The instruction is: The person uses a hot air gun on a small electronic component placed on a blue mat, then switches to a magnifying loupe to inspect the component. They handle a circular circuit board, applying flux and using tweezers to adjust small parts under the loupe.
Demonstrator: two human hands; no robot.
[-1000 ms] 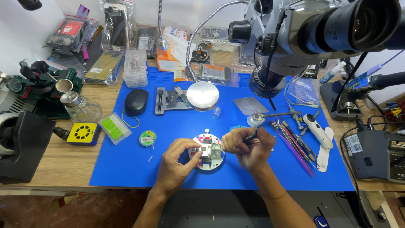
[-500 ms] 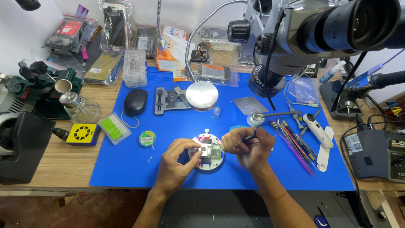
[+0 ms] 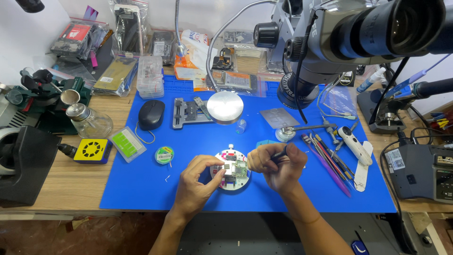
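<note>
Steadying the round white fixture [image 3: 231,175] on the blue mat [image 3: 141,189] with left hand [image 3: 198,182], fingers curled against its edge beside the small green board [image 3: 239,170]; right hand [image 3: 276,165] pinching a thin dark tool [image 3: 281,153] (tip hidden) just beside the fixture.

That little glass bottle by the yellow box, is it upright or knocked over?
Upright. The glass bottle stands on its wide base on the table, its metal cap on top, beside the yellow box.

The right hand [image 3: 277,166] hides most of its dark tool [image 3: 281,153]; beneath both hands, the circuit board's [image 3: 234,169] parts are too small to tell.
</note>
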